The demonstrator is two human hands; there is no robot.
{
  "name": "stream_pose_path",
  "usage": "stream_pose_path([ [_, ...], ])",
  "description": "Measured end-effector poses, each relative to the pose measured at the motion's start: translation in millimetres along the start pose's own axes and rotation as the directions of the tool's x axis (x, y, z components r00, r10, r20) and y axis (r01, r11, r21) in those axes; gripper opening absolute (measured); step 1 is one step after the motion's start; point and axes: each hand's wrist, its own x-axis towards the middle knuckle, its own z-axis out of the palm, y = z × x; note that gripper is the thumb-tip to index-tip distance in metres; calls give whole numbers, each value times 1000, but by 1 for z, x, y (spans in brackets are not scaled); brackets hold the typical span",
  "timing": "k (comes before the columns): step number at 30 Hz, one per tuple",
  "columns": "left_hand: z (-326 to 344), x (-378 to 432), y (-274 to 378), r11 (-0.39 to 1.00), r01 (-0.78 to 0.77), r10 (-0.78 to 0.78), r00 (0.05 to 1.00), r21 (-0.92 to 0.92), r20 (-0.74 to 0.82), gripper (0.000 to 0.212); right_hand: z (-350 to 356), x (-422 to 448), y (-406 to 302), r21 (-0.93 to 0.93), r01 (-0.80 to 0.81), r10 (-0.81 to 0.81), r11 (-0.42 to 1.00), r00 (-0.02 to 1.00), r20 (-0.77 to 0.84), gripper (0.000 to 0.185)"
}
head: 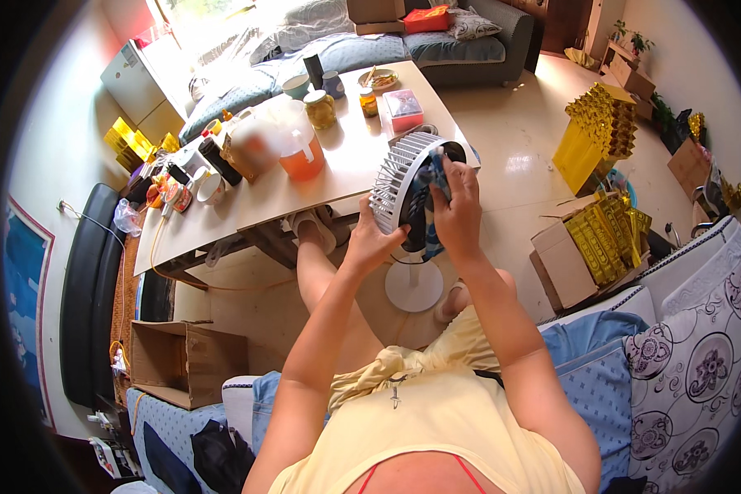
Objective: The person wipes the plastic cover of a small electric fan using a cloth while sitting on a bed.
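A white electric fan [401, 170] on a round white base [414, 287] stands on the floor between my feet, its head turned sideways with the slatted grille to the left. My left hand [375, 238] grips the grille's rim from below and to the left. On the dark back of the head, my right hand [460, 207] presses a blue patterned cloth [431, 231]. Part of the cloth hangs below my fingers. My right palm hides some of the fan's back.
Just beyond the fan stands a long table [352, 154] with a pitcher of orange liquid [301, 151], a jar [320, 110] and a pink box [403, 110]. A cardboard box of gold packets [583, 247] sits at the right. Behind on the left lies an open cardboard box [188, 364].
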Motion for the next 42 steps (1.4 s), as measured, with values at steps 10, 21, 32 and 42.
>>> stream_pose_path([
  [10,-3,2,-16,1000,-9,9,1000,-30,10,87,3,-14,26,85,-111,109,990,994,17,47],
  [21,-5,3,-4,997,40,-37,998,-66,52,84,-2,-16,50,-2,-219,218,976,971,102,48],
  [32,-5,5,2,996,83,-81,992,-18,100,90,4,-1,97,-10,-365,362,931,921,142,49],
  [42,0,0,-4,1000,11,-11,1000,25,8,86,0,-33,66,47,-257,248,965,958,145,44],
])
